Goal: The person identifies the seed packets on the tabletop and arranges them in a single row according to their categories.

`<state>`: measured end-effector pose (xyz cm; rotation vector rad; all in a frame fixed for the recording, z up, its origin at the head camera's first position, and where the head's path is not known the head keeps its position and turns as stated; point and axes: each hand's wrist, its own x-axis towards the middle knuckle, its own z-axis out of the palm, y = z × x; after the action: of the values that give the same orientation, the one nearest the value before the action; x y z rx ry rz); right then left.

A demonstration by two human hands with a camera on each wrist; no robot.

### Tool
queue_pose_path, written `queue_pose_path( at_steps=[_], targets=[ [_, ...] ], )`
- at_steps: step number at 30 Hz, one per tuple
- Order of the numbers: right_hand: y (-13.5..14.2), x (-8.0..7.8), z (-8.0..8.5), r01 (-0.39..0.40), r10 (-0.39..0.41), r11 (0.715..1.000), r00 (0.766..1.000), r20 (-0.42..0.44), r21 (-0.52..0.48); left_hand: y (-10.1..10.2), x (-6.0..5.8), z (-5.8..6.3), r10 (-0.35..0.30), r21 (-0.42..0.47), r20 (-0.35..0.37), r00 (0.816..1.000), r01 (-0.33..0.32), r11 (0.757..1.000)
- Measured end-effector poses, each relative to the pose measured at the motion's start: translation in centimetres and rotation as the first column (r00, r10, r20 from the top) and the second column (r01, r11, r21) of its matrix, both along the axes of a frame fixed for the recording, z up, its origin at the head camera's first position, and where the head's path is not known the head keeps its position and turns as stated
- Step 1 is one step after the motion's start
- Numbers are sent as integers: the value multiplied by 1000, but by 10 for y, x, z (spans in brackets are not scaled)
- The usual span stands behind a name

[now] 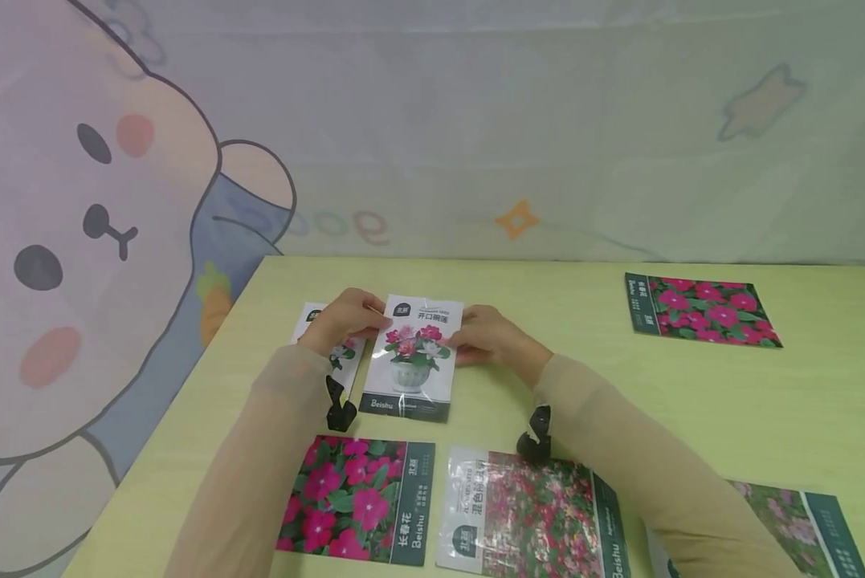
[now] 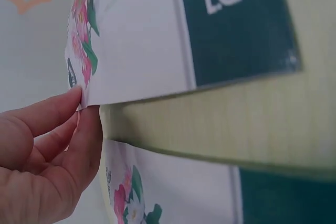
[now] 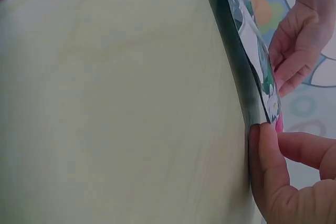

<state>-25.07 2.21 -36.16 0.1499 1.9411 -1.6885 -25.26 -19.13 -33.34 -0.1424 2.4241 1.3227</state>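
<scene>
A white seed packet (image 1: 410,359) with a picture of pink and white flowers in a pot is held between both hands over the table. My left hand (image 1: 348,319) pinches its upper left edge, thumb (image 2: 58,109) on the printed face and fingers beneath. At the opposite edge my right hand (image 1: 495,338) grips the packet, its fingertips (image 3: 265,140) right at the side. In the right wrist view the packet (image 3: 257,51) shows edge-on, with a dark shadow along the tabletop. Partly hidden under the left hand lies a similar white packet (image 1: 347,365).
In front lie a pink-flower packet (image 1: 356,502) and a mixed red-flower packet (image 1: 536,510). The right sleeve partly covers another packet (image 1: 786,518). One more pink-flower packet (image 1: 714,311) lies at the back right. A printed cloth (image 1: 432,120) hangs behind the yellow-green table (image 1: 548,281).
</scene>
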Motion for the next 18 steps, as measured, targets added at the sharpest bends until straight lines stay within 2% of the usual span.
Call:
queue_pose_path(
  at_steps=[4, 8, 18],
  targets=[
    [-4, 1, 1, -4, 6, 999, 999, -38, 50, -2, 0, -4, 11, -75, -15, 1000, -12, 997],
    [-5, 1, 0, -4, 10, 995, 998, -62, 101, -3, 1, -6, -6, -116, -22, 1000, 4, 993],
    [-4, 2, 4, -13, 23, 990, 997, -73, 141, -7, 4, -2, -11, -70, -29, 1000, 9, 998]
  ],
)
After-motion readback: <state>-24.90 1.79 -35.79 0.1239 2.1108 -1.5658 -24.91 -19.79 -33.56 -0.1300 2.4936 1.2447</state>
